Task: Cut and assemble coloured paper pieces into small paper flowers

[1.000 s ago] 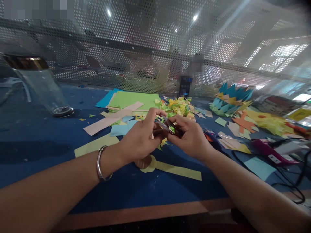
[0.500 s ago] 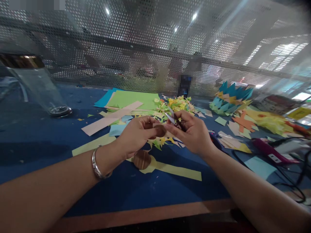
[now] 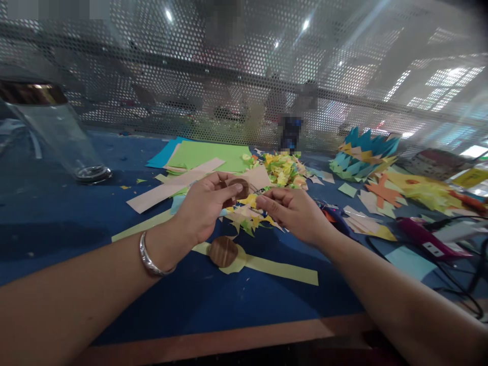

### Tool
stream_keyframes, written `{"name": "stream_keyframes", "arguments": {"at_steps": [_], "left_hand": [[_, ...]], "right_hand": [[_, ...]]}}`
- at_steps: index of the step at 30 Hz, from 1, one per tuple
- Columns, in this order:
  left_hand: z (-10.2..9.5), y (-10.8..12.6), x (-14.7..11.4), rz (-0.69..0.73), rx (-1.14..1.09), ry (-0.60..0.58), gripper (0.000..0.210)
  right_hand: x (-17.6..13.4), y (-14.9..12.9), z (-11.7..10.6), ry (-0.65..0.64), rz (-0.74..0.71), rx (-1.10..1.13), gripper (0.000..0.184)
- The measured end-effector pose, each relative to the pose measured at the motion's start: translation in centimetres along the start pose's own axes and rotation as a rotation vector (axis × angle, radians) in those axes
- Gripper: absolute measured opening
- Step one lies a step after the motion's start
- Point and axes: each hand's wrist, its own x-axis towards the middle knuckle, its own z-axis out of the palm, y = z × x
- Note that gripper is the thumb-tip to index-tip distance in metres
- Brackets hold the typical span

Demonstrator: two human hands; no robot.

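Note:
My left hand (image 3: 208, 203) pinches a round brown wood-grained disc (image 3: 240, 188) together with a pale pink piece of paper (image 3: 256, 177), which sticks out past the disc. Just to the right, my right hand (image 3: 292, 208) is closed around the scissors (image 3: 256, 191); only a thin dark part shows at the fingertips, and the handles are hidden. Below both hands a second brown disc (image 3: 223, 251) lies on a pale yellow-green paper strip (image 3: 282, 267) with a rounded middle. Small paper scraps (image 3: 246, 218) are scattered under the fingers.
Behind the hands are stacked coloured sheets (image 3: 213, 155), a pink strip (image 3: 175, 185) and a scrap heap (image 3: 284, 170). A glass jar (image 3: 64, 132) stands left. At right are a zigzag-edged paper crown (image 3: 362, 155), a purple power strip (image 3: 423, 239) and cables. Perforated metal (image 3: 152, 76) forms the back.
My hands have drawn slightly apart. The disc and pink paper have turned and shifted left into clearer view, while the scissors blades, plain before, now barely show.

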Motion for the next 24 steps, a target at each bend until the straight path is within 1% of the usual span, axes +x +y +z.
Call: {"name": "stream_keyframes", "arguments": {"at_steps": [3, 9, 12, 17, 20, 24], "left_hand": [[0.2, 0.3, -0.2, -0.005, -0.03, -0.018, 0.016], [0.4, 0.2, -0.6, -0.022, -0.025, -0.115, 0.019], [0.5, 0.1, -0.9, -0.049, -0.02, -0.157, 0.02], [0.9, 0.1, -1.3, -0.093, -0.022, -0.163, 0.023], [1.1, 0.1, -1.4, -0.108, -0.049, -0.161, 0.024], [1.1, 0.1, -1.4, -0.111, -0.078, -0.195, 0.023]], "right_hand": [[0.1, 0.3, 0.1, -0.031, 0.057, 0.095, 0.053], [-0.1, 0.0, 0.2, -0.053, 0.073, 0.312, 0.047], [-0.2, -0.2, 0.2, -0.033, 0.085, 0.335, 0.047], [-0.2, -0.3, 0.3, -0.008, 0.083, 0.335, 0.048], [-0.2, -0.3, 0.2, -0.015, 0.09, 0.358, 0.046], [-0.3, -0.5, 0.2, -0.031, 0.102, 0.415, 0.044]]}}
